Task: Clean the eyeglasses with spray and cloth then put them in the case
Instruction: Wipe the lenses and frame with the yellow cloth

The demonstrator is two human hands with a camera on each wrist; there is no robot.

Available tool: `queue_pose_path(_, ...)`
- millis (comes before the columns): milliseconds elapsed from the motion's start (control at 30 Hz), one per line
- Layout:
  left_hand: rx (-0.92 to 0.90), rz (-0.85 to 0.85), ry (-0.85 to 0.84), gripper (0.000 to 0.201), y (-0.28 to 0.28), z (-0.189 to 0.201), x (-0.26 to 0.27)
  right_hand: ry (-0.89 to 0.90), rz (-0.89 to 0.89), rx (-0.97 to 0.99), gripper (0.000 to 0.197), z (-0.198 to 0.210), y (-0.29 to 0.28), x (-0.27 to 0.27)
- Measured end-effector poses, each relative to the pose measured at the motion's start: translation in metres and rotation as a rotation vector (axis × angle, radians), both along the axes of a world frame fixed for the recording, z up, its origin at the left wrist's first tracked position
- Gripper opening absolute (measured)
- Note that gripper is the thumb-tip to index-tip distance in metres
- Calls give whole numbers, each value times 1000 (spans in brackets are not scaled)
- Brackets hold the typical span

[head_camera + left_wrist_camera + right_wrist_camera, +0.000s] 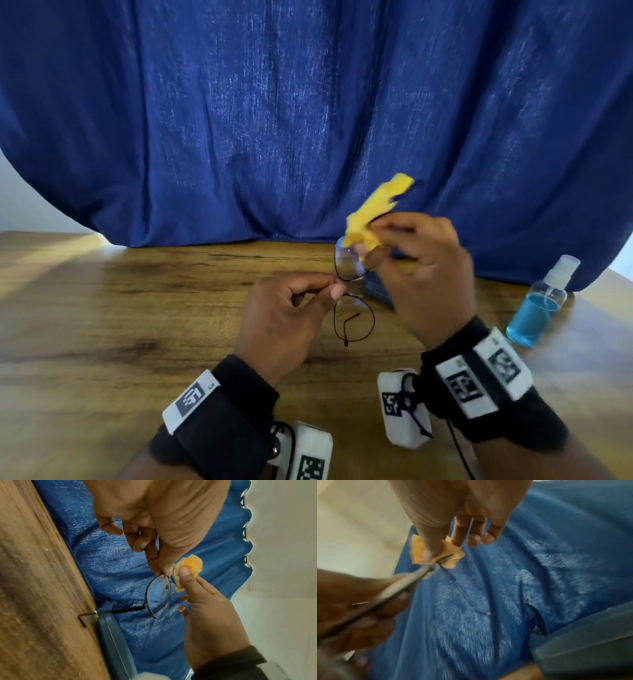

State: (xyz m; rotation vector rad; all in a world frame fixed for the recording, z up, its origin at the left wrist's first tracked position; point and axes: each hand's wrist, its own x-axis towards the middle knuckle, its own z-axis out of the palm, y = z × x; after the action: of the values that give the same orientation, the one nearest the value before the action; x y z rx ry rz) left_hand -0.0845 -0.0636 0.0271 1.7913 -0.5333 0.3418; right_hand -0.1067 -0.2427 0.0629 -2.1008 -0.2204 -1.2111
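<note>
Both hands grip: left hand [287, 308] pinches the eyeglasses [352, 301]; right hand [421, 270] pinches the cloth [370, 212]; better to rub the lens gently.

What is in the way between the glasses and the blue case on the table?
Nothing visible. The eyeglasses hang above the table, pinched at the bridge by the left hand, while the right hand rubs the yellow cloth on the far lens. The blue case sits right behind them; whether it is open cannot be told.
</note>
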Motion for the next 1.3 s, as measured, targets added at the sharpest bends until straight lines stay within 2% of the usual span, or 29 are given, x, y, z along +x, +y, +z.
queue_pose_path(67, -28, -10, -20, 13, 0, 1, 0, 5, 4, -212, 20, -8, 2, 4)
queue_pose_path(167, -35, -14, -29, 13, 2, 3, 0, -18, 61, -335, 20, -8, -2, 4)
queue_pose_path(300, 21, -8, -56, 17, 0, 3, -2, -48, -113, -230, 20, -2, -14, 8)
queue_pose_path(433, -7, -31, -64, 14, -1, 3, -3, -133, -59, -529, 24, -2, -3, 2)
queue_pose_path(567, 15, -15, -71, 16, -1, 2, 0, -82, -151, -360, 23, 4, -10, 3)
queue_pose_path(667, -10, -20, -81, 25, 0, 1, 0, -112, -32, -506, 26, 0, 2, -2)
queue_pose_path(700, -11, -20, -89, 23, 0, 1, 0, -89, -40, -518, 27, -1, 3, -1)
queue_pose_path(767, -6, -27, -68, 12, 0, -1, 2, -12, -173, -412, 25, 1, -9, 6)
queue_pose_path(833, -30, -26, -41, 13, 0, -2, 2, 59, -309, -284, 15, -1, -30, 12)
queue_pose_path(933, -54, -32, -21, 13, 0, -1, 1, 146, -280, -10, 23, -3, -45, 13)
queue_pose_path(1000, -54, -34, -16, 14, -1, -1, 1, 207, -144, 265, 29, 0, -42, 11)
queue_pose_path(1100, -33, -27, -6, 15, 0, -1, 2, 356, 166, 649, 32, 6, -28, 8)
queue_pose_path(1233, -2, -20, 17, 14, 0, -1, 1, 603, 526, 838, 37, 7, -9, 3)
queue_pose_path(1300, 2, -10, 24, 15, 0, -1, 2, 669, 661, 971, 37, 11, -4, 2)
